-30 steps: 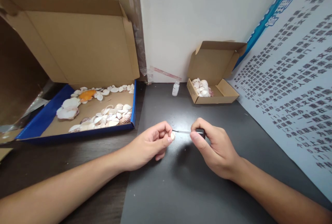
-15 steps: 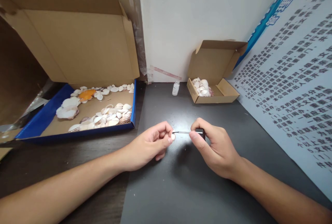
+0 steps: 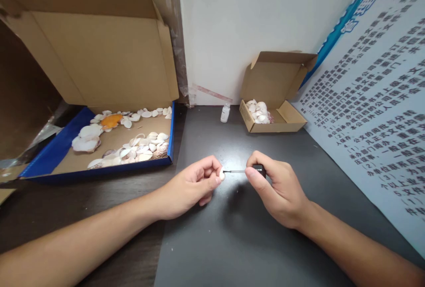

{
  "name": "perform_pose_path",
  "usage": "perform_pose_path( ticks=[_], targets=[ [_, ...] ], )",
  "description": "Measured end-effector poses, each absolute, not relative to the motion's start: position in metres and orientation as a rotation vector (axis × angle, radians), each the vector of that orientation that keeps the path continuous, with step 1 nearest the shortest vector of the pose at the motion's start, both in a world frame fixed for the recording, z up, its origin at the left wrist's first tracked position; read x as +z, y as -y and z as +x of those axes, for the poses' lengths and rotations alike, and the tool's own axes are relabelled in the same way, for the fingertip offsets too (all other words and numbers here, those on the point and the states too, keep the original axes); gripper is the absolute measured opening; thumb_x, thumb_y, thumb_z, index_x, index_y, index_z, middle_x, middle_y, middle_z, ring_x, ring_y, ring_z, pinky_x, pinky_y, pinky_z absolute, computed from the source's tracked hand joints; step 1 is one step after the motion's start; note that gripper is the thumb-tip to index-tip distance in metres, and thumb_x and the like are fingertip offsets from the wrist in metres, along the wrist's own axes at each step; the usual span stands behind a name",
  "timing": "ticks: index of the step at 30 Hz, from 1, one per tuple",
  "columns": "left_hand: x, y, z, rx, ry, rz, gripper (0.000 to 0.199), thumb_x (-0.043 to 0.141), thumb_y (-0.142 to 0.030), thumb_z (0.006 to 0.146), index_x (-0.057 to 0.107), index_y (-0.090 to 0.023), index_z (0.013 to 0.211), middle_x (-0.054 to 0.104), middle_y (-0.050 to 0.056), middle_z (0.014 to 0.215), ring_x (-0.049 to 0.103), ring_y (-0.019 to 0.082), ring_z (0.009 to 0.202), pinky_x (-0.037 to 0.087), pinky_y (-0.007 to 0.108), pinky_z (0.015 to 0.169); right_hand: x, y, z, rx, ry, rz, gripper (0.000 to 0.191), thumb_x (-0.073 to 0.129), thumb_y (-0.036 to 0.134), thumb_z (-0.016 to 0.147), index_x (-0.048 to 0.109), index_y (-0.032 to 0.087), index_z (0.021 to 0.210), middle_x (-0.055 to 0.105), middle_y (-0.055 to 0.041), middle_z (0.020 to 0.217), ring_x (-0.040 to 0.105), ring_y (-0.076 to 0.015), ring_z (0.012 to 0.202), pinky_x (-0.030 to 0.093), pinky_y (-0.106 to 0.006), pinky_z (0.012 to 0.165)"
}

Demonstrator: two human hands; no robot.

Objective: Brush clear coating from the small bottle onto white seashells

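Between the thumb and fingertips of my left hand is a small white seashell. My right hand is closed around the black handle of a thin applicator brush. The brush's slim shaft points left, and its dark tip meets the shell's right side. Both hands are held above the dark mat, facing each other. Farther back, a small clear glass bottle with a whitish label stands upright near the wall.
On the left lies an open blue-edged cardboard box with white shells and an orange one. A smaller open box holding shells stands at the back right. A printed poster slants along the right side. A dark mat covers the tabletop.
My right hand has shifted slightly right with the brush, whose tip now sits at the shell's right side. The shell has turned a little in my left fingers.
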State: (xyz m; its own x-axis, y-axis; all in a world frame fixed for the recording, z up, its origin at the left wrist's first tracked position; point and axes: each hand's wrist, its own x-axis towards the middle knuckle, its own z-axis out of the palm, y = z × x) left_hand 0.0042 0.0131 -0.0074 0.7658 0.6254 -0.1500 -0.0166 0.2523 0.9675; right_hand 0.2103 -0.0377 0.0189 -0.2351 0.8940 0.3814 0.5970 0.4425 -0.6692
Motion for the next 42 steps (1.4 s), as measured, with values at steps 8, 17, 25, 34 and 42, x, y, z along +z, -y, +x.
perform_pose_path(
  ticks=[8, 17, 25, 34, 42],
  targets=[
    [-0.0066, -0.0129, 0.0042, 0.466, -0.586, 1.261, 0.024, 0.056, -0.041, 0.094, 0.045, -0.020, 0.088, 0.037, -0.009, 0.065, 0.035, 0.004, 0.050, 0.034, 0.018, 0.048, 0.0179, 0.0382, 0.2100, 0.525, 1.971, -1.249, 0.023, 0.046, 0.028, 0.096, 0.042, 0.021, 0.074, 0.038, 0.0082, 0.055, 0.036, -0.0079, 0.046, 0.029, -0.022, 0.048],
    [-0.0065, -0.0123, 0.0042, 0.464, -0.589, 1.271, 0.024, 0.055, -0.041, 0.094, 0.045, -0.020, 0.089, 0.039, -0.009, 0.066, 0.036, 0.003, 0.050, 0.032, 0.018, 0.048, 0.0178, 0.0364, 0.2094, 0.523, 1.972, -1.249, 0.024, 0.046, 0.028, 0.096, 0.041, 0.021, 0.074, 0.038, 0.0081, 0.055, 0.036, -0.0078, 0.047, 0.029, -0.021, 0.048],
    [-0.0081, -0.0131, 0.0044, 0.484, -0.572, 1.248, 0.022, 0.056, -0.038, 0.093, 0.046, -0.020, 0.088, 0.038, -0.010, 0.065, 0.035, 0.003, 0.049, 0.034, 0.018, 0.048, 0.0187, 0.0373, 0.2101, 0.508, 1.946, -1.262, 0.025, 0.045, 0.028, 0.096, 0.042, 0.021, 0.072, 0.038, 0.0079, 0.055, 0.036, -0.0079, 0.047, 0.029, -0.022, 0.048],
    [-0.0077, -0.0138, 0.0055, 0.512, -0.544, 1.146, 0.016, 0.058, -0.030, 0.092, 0.047, -0.019, 0.085, 0.036, -0.010, 0.059, 0.031, 0.004, 0.047, 0.036, 0.016, 0.047, 0.0188, 0.0387, 0.2105, 0.577, 1.948, -1.206, 0.025, 0.045, 0.029, 0.096, 0.041, 0.021, 0.073, 0.037, 0.0080, 0.055, 0.035, -0.0082, 0.047, 0.028, -0.022, 0.048],
    [-0.0065, -0.0155, 0.0051, 0.519, -0.555, 1.020, 0.011, 0.059, -0.022, 0.088, 0.050, -0.018, 0.084, 0.035, -0.009, 0.060, 0.028, 0.004, 0.048, 0.037, 0.017, 0.047, 0.0173, 0.0352, 0.2114, 0.527, 1.894, -1.335, 0.025, 0.045, 0.031, 0.097, 0.042, 0.021, 0.074, 0.039, 0.0072, 0.056, 0.037, -0.0093, 0.049, 0.030, -0.023, 0.050]
  ],
)
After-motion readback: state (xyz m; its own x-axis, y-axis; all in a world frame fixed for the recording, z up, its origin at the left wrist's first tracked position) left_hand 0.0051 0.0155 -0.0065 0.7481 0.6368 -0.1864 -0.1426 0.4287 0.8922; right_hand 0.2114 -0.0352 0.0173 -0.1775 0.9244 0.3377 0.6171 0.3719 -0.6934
